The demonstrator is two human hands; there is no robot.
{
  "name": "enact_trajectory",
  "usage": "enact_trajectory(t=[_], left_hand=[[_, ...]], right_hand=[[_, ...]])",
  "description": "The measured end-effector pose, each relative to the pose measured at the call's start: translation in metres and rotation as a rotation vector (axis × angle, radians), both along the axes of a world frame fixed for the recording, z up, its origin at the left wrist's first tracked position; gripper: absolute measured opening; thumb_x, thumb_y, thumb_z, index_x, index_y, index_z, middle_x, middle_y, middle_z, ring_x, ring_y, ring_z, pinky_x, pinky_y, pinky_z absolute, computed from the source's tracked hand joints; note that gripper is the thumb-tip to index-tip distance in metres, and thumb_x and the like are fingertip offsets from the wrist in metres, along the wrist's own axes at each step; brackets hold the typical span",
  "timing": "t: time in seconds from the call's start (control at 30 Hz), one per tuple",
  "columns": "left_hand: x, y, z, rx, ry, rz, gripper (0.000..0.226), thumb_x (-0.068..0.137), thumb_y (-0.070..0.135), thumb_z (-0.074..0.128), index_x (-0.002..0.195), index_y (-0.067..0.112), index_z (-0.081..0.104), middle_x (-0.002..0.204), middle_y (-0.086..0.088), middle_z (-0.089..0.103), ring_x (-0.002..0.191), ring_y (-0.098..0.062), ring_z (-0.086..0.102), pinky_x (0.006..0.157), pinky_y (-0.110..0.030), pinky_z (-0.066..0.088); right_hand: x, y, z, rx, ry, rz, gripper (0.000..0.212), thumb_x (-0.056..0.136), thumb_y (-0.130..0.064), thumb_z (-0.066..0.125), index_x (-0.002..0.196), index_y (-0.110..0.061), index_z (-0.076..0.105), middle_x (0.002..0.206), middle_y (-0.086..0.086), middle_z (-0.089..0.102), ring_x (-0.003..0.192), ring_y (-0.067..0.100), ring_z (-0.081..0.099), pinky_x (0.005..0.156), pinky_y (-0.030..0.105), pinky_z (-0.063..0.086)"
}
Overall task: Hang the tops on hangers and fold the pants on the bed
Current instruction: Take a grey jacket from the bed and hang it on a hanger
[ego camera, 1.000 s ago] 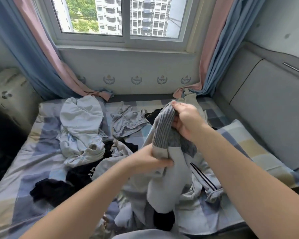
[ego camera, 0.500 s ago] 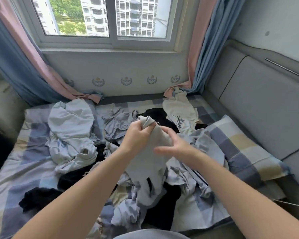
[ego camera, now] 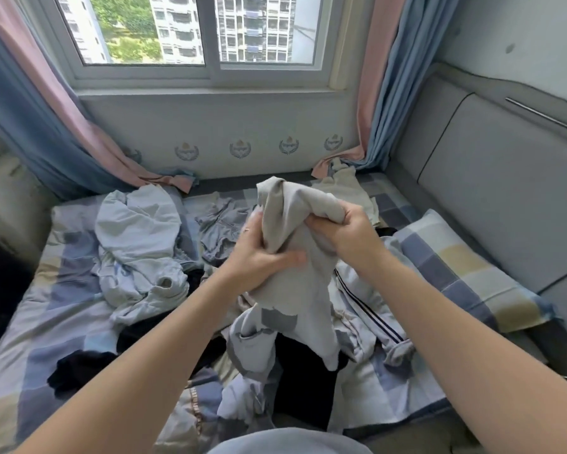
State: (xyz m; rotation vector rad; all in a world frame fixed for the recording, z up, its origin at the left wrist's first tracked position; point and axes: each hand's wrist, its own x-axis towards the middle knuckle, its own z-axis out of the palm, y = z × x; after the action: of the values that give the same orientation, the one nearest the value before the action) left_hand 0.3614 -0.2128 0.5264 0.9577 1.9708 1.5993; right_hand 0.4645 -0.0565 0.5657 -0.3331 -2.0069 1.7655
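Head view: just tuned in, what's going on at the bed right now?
A person stands at the bed, holding a light grey garment up above the pile. The left hand grips it lower down and the right hand grips bunched cloth near the top. The other clothes lie crumpled on the sheet, including a pale blue top and a black garment. No hanger is in view and nothing looks folded yet.

The bed (ego camera: 30, 348), under a checked sheet (ego camera: 69, 290), carried scattered clothes. A pale blue garment (ego camera: 134, 237) lay at its left, dark garments (ego camera: 79, 368) nearer. A cream top (ego camera: 344, 188) lay at the far edge and a checked pillow (ego camera: 465, 267) along the right.
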Motion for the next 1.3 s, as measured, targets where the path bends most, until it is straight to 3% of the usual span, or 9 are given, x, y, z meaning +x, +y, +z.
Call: enact_trajectory(t=[0.23,0.4,0.6,0.67,0.73,0.9,1.1,1.17,1.3], left_hand=[[0.018,0.020,-0.003,0.044,-0.086,0.062,0.025,0.081,0.007,0.081,0.102,0.015,0.070,0.101,-0.003,0.074,0.099,-0.017,0.070,0.088,-0.038,0.057],[0.009,0.018,0.011,0.203,-0.303,0.189,0.024,0.085,-0.004,0.073,0.096,0.017,0.069,0.087,0.002,0.075,0.083,-0.011,0.072,0.072,-0.026,0.059],[-0.011,0.023,0.032,0.300,-0.608,0.283,0.020,0.086,0.005,0.075,0.098,0.018,0.067,0.077,0.001,0.077,0.074,-0.015,0.075,0.061,-0.029,0.058],[-0.019,0.024,0.033,0.277,-0.657,0.327,0.024,0.084,0.008,0.078,0.104,0.015,0.067,0.082,-0.002,0.077,0.078,-0.019,0.075,0.061,-0.029,0.058],[-0.027,0.022,0.029,0.185,-0.667,0.409,0.030,0.082,0.019,0.081,0.107,0.011,0.065,0.093,-0.007,0.076,0.086,-0.024,0.074,0.067,-0.036,0.061],[-0.033,0.010,0.022,0.027,-0.774,0.354,0.063,0.082,0.057,0.074,0.120,0.011,0.053,0.119,-0.006,0.064,0.109,-0.029,0.065,0.096,-0.048,0.054],[0.008,-0.003,0.009,-0.382,-0.402,-0.134,0.034,0.085,0.065,0.064,0.106,0.038,0.061,0.115,0.009,0.067,0.105,-0.011,0.066,0.086,-0.030,0.055],[0.021,-0.007,-0.002,-0.438,-0.253,-0.290,0.056,0.073,0.065,0.077,0.119,0.037,0.060,0.118,0.013,0.068,0.106,-0.005,0.067,0.086,-0.027,0.056],[0.038,0.004,-0.029,-0.391,0.005,-0.244,0.046,0.072,0.041,0.084,0.109,0.026,0.062,0.105,0.009,0.069,0.099,-0.010,0.067,0.088,-0.037,0.057]], right_hand=[[-0.005,-0.002,0.017,0.078,0.031,0.032,0.021,0.094,-0.005,0.066,0.112,-0.016,0.062,0.098,-0.002,0.068,0.089,0.004,0.064,0.077,0.021,0.051],[0.028,0.002,-0.040,-0.059,-0.355,0.193,0.079,0.085,-0.023,0.080,0.148,-0.032,0.033,0.141,-0.006,0.056,0.131,0.012,0.052,0.104,0.033,0.048],[0.045,-0.018,-0.113,0.037,-0.620,0.288,0.044,0.089,0.000,0.071,0.127,-0.016,0.057,0.108,-0.013,0.067,0.089,-0.012,0.063,0.074,0.006,0.046],[0.046,-0.014,-0.121,0.153,-0.675,0.152,0.017,0.095,-0.001,0.062,0.100,-0.017,0.064,0.088,-0.007,0.064,0.074,-0.003,0.056,0.066,0.017,0.045],[0.043,-0.007,-0.119,0.264,-0.728,0.035,0.030,0.096,-0.007,0.058,0.069,-0.021,0.055,0.069,-0.006,0.056,0.066,0.006,0.046,0.060,0.027,0.036],[0.030,0.008,-0.089,0.175,-0.663,-0.128,0.024,0.092,-0.014,0.063,0.068,-0.013,0.061,0.074,0.007,0.063,0.071,0.020,0.059,0.064,0.033,0.045],[0.006,0.004,-0.040,-0.150,-0.417,-0.254,0.017,0.100,-0.015,0.061,0.086,-0.004,0.062,0.080,0.012,0.061,0.073,0.021,0.062,0.057,0.027,0.051],[-0.001,0.000,-0.022,-0.273,-0.346,-0.280,0.017,0.102,-0.011,0.056,0.086,-0.006,0.061,0.080,0.010,0.062,0.072,0.019,0.063,0.054,0.024,0.055],[-0.008,-0.009,0.010,-0.442,-0.222,-0.290,0.014,0.105,-0.009,0.049,0.098,-0.001,0.059,0.080,0.012,0.059,0.070,0.019,0.063,0.050,0.021,0.055]])
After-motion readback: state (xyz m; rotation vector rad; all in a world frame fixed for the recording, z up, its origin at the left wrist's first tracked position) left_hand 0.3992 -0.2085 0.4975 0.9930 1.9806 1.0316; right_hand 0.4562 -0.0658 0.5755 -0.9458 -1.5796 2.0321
